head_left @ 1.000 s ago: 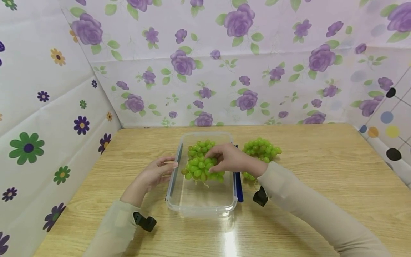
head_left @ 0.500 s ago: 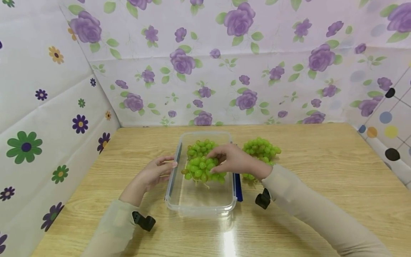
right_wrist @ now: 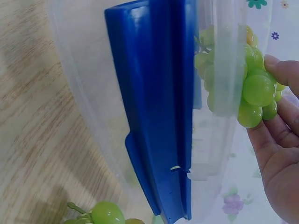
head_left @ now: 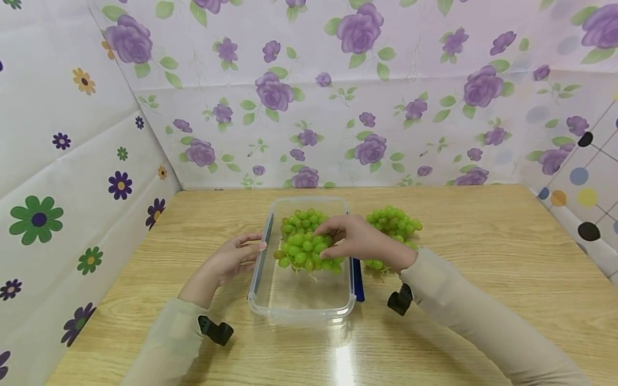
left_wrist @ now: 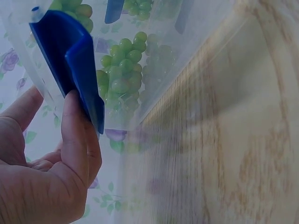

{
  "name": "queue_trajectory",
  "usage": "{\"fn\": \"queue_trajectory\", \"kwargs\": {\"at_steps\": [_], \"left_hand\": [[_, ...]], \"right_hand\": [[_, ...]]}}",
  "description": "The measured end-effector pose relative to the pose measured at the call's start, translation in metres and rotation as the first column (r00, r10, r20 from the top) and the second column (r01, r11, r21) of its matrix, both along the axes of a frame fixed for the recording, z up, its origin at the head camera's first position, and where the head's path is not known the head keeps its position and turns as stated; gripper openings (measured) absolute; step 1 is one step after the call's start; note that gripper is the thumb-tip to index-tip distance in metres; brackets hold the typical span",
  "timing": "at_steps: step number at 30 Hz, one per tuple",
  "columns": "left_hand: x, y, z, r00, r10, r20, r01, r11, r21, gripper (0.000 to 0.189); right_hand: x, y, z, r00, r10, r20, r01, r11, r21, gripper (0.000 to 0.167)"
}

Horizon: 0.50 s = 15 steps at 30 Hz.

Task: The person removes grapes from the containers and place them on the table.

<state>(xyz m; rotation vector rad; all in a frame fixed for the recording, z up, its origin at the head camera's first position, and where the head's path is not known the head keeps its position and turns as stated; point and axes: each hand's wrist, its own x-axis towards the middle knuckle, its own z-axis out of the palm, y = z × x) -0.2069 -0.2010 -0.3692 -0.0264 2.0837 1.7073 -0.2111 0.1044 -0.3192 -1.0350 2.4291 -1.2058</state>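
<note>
A clear plastic food container [head_left: 301,312] with blue side latches [right_wrist: 154,93] stands on the table. In the head view my right hand [head_left: 354,238] reaches over its right wall. Thumb and fingers pinch a bunch of green grapes [head_left: 301,252] inside the container. Behind it, against the far end, lies another green bunch [head_left: 300,217], partly covered. My left hand [head_left: 234,257] holds the left rim. In the left wrist view its thumb is at the rim and its fingers touch the blue latch [left_wrist: 70,51]. The held bunch's underside is hidden from above.
More green grapes [head_left: 393,221] lie on the wooden table [head_left: 483,257] right of the container, partly behind my right forearm. Flowered cloth [head_left: 323,123] hangs behind the table. A small black wrist camera [head_left: 216,330] sits on each sleeve.
My right hand has shifted slightly right, and the pinched bunch has moved a little with it. The left hand stays at the container's rim.
</note>
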Motion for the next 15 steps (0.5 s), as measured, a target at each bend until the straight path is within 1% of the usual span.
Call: {"fn": "queue_trajectory", "kwargs": {"at_steps": [4,7,12,15], "left_hand": [[0.001,0.002,0.001,1.0,-0.008,0.008,0.008,1.0,-0.001,0.061],[0.0,0.001,0.002,1.0,-0.016,0.025,0.016,1.0,-0.002,0.061],[0.0,0.0,0.004,0.999,-0.026,0.032,0.026,1.0,-0.011,0.062],[0.0,0.0,0.004,0.999,-0.035,0.026,0.036,0.999,-0.008,0.067]], "right_hand": [[0.001,0.002,0.003,1.0,-0.016,0.013,0.016,1.0,-0.001,0.039],[0.001,0.004,0.003,1.0,-0.026,0.007,0.026,1.0,-0.004,0.038],[0.003,0.009,0.004,1.0,-0.007,-0.024,0.006,1.0,-0.02,0.038],[0.004,0.013,0.005,1.0,-0.003,-0.019,0.002,1.0,-0.027,0.038]]}}
